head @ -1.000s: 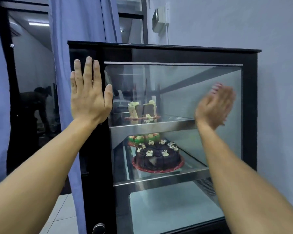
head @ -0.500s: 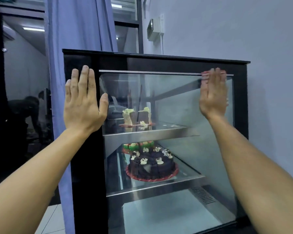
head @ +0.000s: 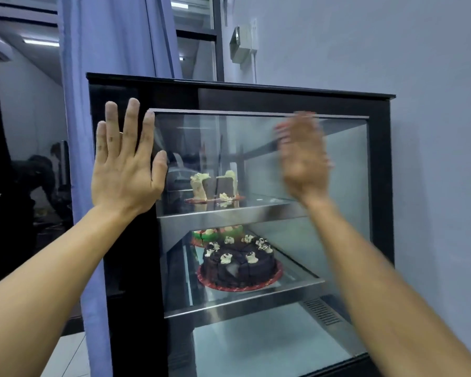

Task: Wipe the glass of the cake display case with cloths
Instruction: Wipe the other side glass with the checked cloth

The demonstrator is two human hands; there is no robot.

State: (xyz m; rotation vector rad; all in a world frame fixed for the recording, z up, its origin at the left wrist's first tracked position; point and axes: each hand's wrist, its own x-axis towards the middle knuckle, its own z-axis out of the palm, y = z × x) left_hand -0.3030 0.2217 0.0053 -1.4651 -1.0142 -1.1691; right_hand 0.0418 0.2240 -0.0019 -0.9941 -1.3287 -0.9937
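Our right grip [head: 303,156] is flat and spread, holding no cloth we can see, blurred in mid-swipe; half a second ago it sat by the upper right corner of the display case glass [head: 346,170], and now it has slid toward the middle. Our left grip [head: 127,161], fingers straight, stays pressed on the black frame [head: 131,268] left of that glass. We judge wiping underway, upper pane only.
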